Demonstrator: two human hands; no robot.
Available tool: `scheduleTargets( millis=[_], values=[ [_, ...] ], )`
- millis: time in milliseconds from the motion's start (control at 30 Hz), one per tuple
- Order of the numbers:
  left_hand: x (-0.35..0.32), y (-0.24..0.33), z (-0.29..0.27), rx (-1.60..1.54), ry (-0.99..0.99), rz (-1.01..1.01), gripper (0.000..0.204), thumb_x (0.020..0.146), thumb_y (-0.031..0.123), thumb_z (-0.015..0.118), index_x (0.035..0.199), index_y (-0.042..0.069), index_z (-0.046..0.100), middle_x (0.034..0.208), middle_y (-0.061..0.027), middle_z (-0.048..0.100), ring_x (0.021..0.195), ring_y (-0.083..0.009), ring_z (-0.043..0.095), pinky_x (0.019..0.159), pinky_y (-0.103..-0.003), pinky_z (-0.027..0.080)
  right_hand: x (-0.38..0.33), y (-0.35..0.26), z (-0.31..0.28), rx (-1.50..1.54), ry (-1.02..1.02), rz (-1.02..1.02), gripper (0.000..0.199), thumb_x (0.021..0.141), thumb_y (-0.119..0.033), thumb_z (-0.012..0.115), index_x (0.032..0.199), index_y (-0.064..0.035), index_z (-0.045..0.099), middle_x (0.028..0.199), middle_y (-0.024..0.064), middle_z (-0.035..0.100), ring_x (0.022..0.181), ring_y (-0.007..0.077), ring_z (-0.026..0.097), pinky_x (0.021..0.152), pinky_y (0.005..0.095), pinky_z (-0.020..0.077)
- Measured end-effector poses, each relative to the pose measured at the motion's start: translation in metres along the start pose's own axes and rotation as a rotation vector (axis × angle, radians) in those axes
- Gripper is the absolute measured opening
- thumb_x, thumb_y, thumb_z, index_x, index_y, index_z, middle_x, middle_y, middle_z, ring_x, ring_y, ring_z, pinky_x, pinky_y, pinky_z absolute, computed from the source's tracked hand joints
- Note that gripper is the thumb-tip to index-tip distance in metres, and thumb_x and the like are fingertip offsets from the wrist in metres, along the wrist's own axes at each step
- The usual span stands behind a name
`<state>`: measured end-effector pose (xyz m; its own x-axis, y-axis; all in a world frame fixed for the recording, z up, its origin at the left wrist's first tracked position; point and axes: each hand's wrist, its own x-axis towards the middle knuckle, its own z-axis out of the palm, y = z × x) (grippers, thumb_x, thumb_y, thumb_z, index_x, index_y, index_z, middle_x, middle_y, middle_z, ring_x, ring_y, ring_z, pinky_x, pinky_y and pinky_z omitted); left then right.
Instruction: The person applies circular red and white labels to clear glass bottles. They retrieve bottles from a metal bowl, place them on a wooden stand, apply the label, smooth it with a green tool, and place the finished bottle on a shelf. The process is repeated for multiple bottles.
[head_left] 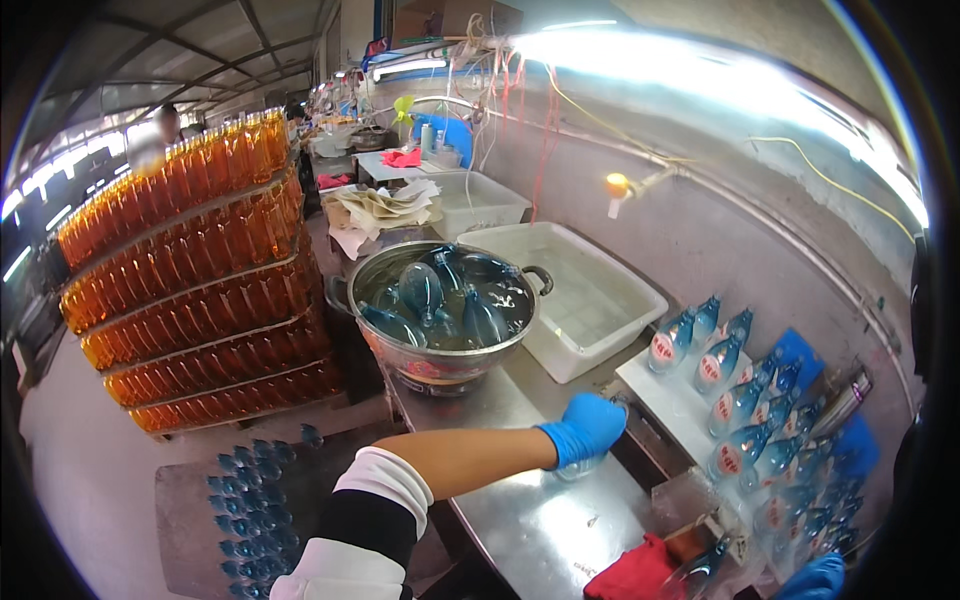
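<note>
My left hand (588, 432), in a blue glove, reaches across the metal table and is closed round a glass bottle (580, 468). Its rounded end shows below the glove; my fingers hide most of the rest. Only a blue-gloved part of my right hand (815, 578) shows at the lower right edge, its fingers hidden. A blue glass bottle (708, 568) lies near it, beside a red cloth (635, 572). Further away, a two-handled metal pot (440, 352) holds several blue bottles (421, 290) in water.
Labelled blue bottles (735, 405) stand in rows on a white board (640, 372) at right. White plastic tubs (590, 352) line the wall behind the pot. At left rise stacked layers of amber bottles (200, 260). More blue bottles (255, 510) stand low down by the table.
</note>
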<state>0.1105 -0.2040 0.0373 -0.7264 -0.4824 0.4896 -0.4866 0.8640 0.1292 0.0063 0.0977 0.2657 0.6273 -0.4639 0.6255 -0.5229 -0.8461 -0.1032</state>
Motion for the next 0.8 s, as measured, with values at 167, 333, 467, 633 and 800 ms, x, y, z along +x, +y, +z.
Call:
scheduleTargets(
  millis=[167,333,467,633,800],
  values=[
    [-0.009,-0.008,-0.022,-0.101,-0.099,0.041,0.032,0.086,0.034,0.050,0.070,0.008,0.060,0.063,-0.0128,0.060,0.054,-0.0304,0.060,0.046,-0.043,0.046,-0.009,0.032,0.043,-0.031,-0.036,0.365,0.040,0.078,-0.050,0.058,0.073,-0.0109,0.066,0.064,0.0015,0.055,0.054,0.0197,0.052,0.051,0.0329,0.0376],
    [0.020,-0.107,-0.130,0.115,0.000,0.008,0.018,0.073,0.026,0.061,0.080,0.011,0.066,0.074,-0.0133,0.063,0.069,-0.0292,0.062,0.060,-0.038,0.050,-0.023,0.067,0.059,-0.103,-0.162,0.401,0.030,0.077,-0.041,0.063,0.069,-0.0130,0.065,0.063,0.0018,0.054,0.056,0.0215,0.053,0.052,0.0342,0.0392],
    [0.004,-0.187,-0.173,0.362,-0.471,0.211,0.032,0.068,0.014,0.065,0.101,0.013,0.061,0.109,-0.0053,0.058,0.104,-0.0238,0.054,0.081,-0.038,0.042,-0.027,0.101,0.081,0.038,-0.164,0.402,0.023,0.074,-0.034,0.067,0.069,-0.0120,0.064,0.065,0.0031,0.056,0.057,0.0235,0.053,0.053,0.0353,0.0401],
    [0.006,-0.207,-0.134,0.428,-0.618,0.407,0.041,0.067,0.013,0.066,0.107,0.015,0.058,0.123,-0.0030,0.050,0.115,-0.0218,0.049,0.085,-0.038,0.040,-0.015,0.122,0.100,0.062,-0.255,0.380,0.015,0.071,-0.026,0.069,0.069,-0.0121,0.064,0.064,0.0040,0.055,0.059,0.0251,0.053,0.054,0.0360,0.0403],
    [0.010,-0.208,-0.139,0.325,-0.623,0.340,0.050,0.062,0.009,0.067,0.110,0.017,0.058,0.113,-0.0055,0.056,0.102,-0.0237,0.055,0.080,-0.038,0.045,-0.019,0.135,0.115,0.091,-0.312,0.434,0.016,0.070,-0.028,0.071,0.070,-0.0128,0.066,0.065,0.0043,0.056,0.061,0.0257,0.054,0.055,0.0373,0.0412]
  ],
)
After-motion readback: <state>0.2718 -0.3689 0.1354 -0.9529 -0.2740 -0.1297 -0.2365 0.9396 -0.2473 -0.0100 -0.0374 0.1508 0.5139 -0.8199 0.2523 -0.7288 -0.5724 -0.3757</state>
